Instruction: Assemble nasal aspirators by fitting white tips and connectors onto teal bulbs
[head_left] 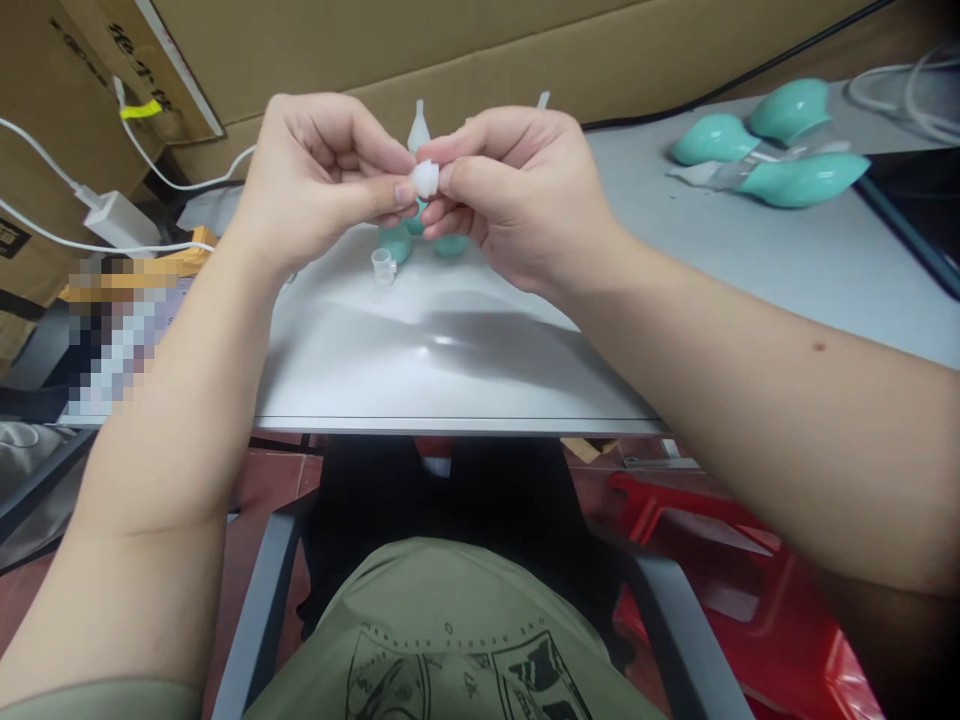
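Observation:
Between both hands, above the white table (337, 360), is a small white rounded piece (425, 179). My left hand (330, 180) pinches its left side with thumb and fingers. The thumb and fingers of my right hand (510, 185) close on its right side. Just under and behind the hands stand teal bulbs (394, 243), partly hidden by the fingers. A white pointed tip (419, 128) rises behind the hands. On the table below my left hand sits a small clear cup-like part (384, 265) with a short side stub.
Several teal bulbs (806, 180) with clear tips lie at the right, beside a dark flat device (919, 210). A white charger (120, 220) with cables and a yellow packet (180, 262) are at the left. Cardboard (465, 50) lines the back; a red stool (750, 600) stands below.

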